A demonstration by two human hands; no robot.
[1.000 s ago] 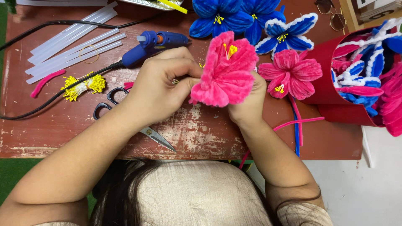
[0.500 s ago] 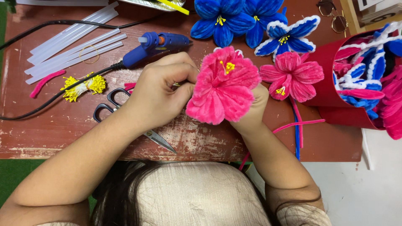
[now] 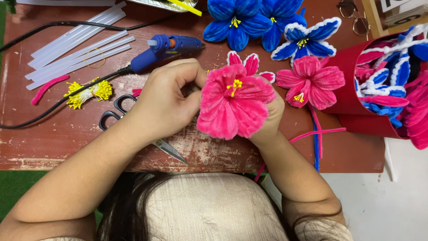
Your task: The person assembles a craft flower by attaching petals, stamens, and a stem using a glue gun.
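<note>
Nearest to us, our right hand [image 3: 267, 120] cups the pink pipe-cleaner flower [image 3: 234, 107] from behind and below, fingers closed round its base, though the petals hide most of the grip. The bloom faces up at us just above the counter [image 3: 58, 138], yellow stamens showing at its centre. Our left hand [image 3: 167, 100] is curled, thumb and fingertips pinched together at the flower's left edge, on or just behind a petal; we cannot tell exactly what they pinch.

We judge we are shaping or seating a petal on a nearly finished flower. The next move would call for a light touch, so the fuzzy petals bend without crushing, and a steady hold underneath.

Under our left wrist lie black-handled scissors [image 3: 117, 111], and beside them a bundle of yellow stamens [image 3: 89, 91]. Beyond our knuckles sits a blue glue gun [image 3: 167, 47] with its black cord, and clear glue sticks [image 3: 73, 44] lie farther left. Another pink flower [image 3: 312, 82] lies right of ours; blue flowers [image 3: 249, 22] lie at the far edge, and a red container [image 3: 356, 89] of more flowers stands at the right.
</note>
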